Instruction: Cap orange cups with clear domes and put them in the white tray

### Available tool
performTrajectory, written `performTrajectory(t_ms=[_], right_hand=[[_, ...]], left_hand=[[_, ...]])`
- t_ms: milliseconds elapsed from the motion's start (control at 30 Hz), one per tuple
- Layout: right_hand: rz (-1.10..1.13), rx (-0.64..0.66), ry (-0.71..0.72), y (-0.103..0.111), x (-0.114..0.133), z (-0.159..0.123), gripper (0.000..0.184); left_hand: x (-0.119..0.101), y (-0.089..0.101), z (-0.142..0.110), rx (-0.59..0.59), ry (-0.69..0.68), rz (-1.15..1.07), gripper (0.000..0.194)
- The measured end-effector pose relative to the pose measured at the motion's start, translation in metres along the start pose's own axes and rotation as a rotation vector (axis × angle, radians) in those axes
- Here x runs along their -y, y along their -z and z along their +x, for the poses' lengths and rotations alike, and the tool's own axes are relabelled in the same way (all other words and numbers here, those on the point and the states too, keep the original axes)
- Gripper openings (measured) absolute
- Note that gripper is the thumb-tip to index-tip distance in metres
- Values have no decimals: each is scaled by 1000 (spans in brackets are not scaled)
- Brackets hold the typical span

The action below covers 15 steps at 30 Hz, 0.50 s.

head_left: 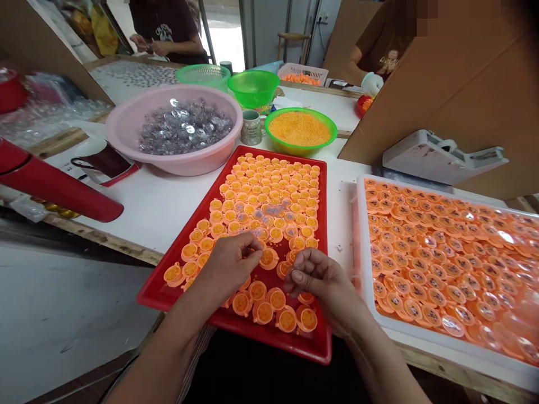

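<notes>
A red tray in front of me holds several small orange cups filled with yellow beads; a few in the middle carry clear lids. My left hand hovers over the near cups with its fingers pinched together, likely on a clear lid. My right hand is curled just right of it, thumb against fingers, over the cups at the tray's near right. What it holds is too small to make out.
A white tray of lidded orange cups lies at the right. Behind stand a pink basin of clear lids, a green bowl of yellow beads, a mug, and more green bowls. Two other people work at the far side.
</notes>
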State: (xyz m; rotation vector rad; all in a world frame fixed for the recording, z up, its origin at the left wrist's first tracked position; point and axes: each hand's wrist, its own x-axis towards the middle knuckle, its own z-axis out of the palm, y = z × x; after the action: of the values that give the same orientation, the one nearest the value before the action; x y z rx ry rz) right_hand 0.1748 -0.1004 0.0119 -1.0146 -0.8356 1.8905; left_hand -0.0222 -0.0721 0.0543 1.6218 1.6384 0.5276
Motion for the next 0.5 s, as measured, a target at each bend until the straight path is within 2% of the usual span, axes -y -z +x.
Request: performTrajectory(t_ms=[133,233,367,433,500], right_hand=[[28,-83,59,-6,-8,-2,20],[58,-113,53,-4,-10,-5,16],[145,-36,44,-1,-8,-12,14],[202,8,56,0,-5,-14,12],[232,8,55,3,-4,-16,13]], left_hand=[[-3,-8,-6,36,66,-232,12],[-1,-16,-12,110,112,-492,4],[4,-19,-19,320,218,-815,39],[5,-18,-21,401,241,-870,39],[5,-18,-23,397,241,-917,34]])
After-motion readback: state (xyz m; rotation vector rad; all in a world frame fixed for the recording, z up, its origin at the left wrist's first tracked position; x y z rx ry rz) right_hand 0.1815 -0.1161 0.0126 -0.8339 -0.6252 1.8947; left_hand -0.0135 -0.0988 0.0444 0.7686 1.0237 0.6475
